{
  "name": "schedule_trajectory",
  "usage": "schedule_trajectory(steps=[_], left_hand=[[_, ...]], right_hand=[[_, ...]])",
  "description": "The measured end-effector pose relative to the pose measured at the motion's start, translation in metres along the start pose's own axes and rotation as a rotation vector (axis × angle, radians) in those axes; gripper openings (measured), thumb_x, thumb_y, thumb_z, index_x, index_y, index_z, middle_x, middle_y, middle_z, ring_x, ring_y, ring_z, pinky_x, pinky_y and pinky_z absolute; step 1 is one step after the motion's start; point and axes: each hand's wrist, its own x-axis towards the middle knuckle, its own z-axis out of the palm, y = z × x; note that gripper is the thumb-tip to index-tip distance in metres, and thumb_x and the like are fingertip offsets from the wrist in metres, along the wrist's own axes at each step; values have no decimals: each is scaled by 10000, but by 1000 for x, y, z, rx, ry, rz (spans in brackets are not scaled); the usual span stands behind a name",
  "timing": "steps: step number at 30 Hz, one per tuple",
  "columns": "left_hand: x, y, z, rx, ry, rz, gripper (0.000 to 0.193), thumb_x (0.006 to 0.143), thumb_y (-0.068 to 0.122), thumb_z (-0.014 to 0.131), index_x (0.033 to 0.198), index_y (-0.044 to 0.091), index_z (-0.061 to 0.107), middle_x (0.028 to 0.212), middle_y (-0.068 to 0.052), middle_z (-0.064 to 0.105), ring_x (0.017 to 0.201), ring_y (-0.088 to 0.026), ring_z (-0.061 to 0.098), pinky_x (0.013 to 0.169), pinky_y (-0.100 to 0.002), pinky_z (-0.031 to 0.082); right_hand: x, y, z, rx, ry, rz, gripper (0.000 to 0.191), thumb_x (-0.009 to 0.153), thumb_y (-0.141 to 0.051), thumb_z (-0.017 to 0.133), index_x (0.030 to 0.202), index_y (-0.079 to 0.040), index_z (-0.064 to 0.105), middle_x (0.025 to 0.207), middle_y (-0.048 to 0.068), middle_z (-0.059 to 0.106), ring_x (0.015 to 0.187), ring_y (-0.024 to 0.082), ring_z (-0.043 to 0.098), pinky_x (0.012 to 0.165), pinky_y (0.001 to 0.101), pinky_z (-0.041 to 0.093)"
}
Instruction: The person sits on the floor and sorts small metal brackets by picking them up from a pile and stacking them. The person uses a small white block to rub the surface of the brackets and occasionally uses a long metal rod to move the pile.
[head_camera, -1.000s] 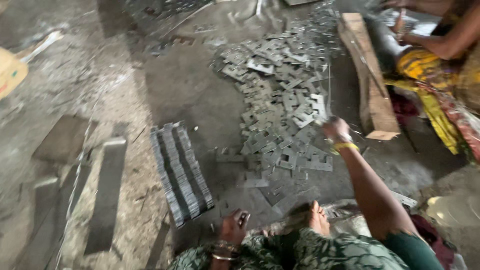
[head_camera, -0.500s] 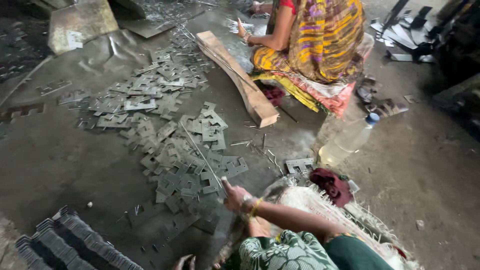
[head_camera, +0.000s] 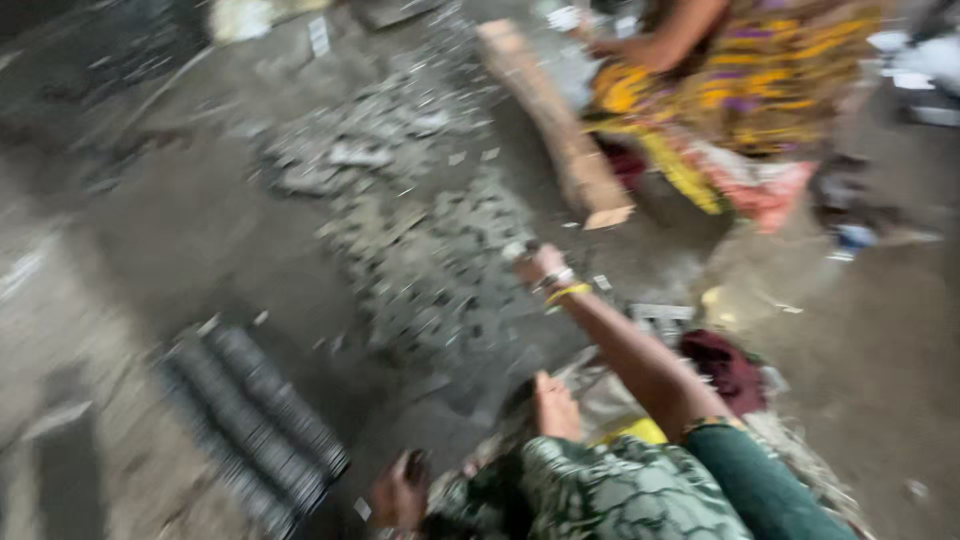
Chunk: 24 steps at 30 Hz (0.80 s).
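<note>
Scrap metal pieces (head_camera: 420, 250) lie under right hand (head_camera: 538, 265); grip unclear, blurred. Left hand (head_camera: 398, 492) near stacked strips (head_camera: 250, 420), grip unclear.

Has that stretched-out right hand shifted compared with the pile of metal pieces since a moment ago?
Cannot tell for sure. The camera swings and the picture is blurred. The right hand lies at the near right edge of the metal pieces, much as before.

Your right hand (head_camera: 540, 266) reaches out over the scattered flat metal pieces (head_camera: 420, 240) on the floor (head_camera: 180, 220), fingers curled; motion blur hides whether it grips one. Your left hand (head_camera: 398, 493) rests low beside the dark stacked plates (head_camera: 250, 415). Another person in yellow cloth (head_camera: 740, 90) sits past the wooden plank (head_camera: 550, 120).
</note>
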Motion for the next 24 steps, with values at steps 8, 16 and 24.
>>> schedule_trajectory(steps=[8,16,24], left_hand=[[-16,7,-4,-325,285,163,174,906,248,742,1003,104,741,873,-117,785,781,-287,774,688,-376,595],[-13,15,-2,-360,274,228,162,902,230,742,974,85,742,821,-113,759,697,-262,741,628,-379,581],[24,18,8,-54,267,162,227,918,236,725,1103,105,725,1117,-124,707,891,-296,711,718,-407,588]], right_hand=[[-127,47,115,366,-144,79,649,881,-231,666,1493,-181,455,764,180,706,601,288,652,533,434,529],[-135,124,96,596,238,44,607,870,-275,749,1445,-150,598,750,114,678,618,182,621,512,359,479],[-77,192,56,-218,284,47,668,827,-336,745,1469,-223,599,1046,282,685,934,474,653,775,567,536]])
